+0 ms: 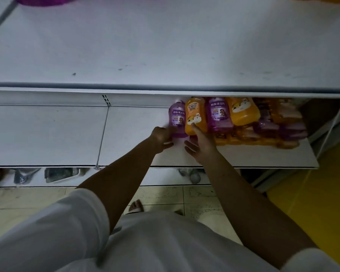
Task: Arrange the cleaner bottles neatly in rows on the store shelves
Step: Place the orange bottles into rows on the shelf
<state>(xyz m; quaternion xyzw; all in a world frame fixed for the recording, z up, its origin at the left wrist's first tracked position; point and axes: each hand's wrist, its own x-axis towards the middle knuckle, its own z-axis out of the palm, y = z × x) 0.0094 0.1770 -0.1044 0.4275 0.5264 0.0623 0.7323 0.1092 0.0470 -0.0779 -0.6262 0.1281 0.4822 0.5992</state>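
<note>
Fingers of the left hand (161,137) were curled round the foot of a purple bottle (178,119), thumb tucked below it, though blur on my feed softened the grip. The right hand (200,147) lay open with its fingers spread, and only its forefinger touched the label of an orange bottle (196,115), which sat against the purple one at its three o'clock. Further toward three o'clock I saw a second purple bottle (219,114) and a second orange bottle (242,111), the latter tilted. Beyond them was a dim cluster of wrapped bottles (279,124). All sat on the middle shelf (137,130), beneath the upper shelf (165,46) at twelve o'clock. At six o'clock I made out a white sleeve (67,222) and a sandalled foot (136,206) on the tiled floor (161,193).
</note>
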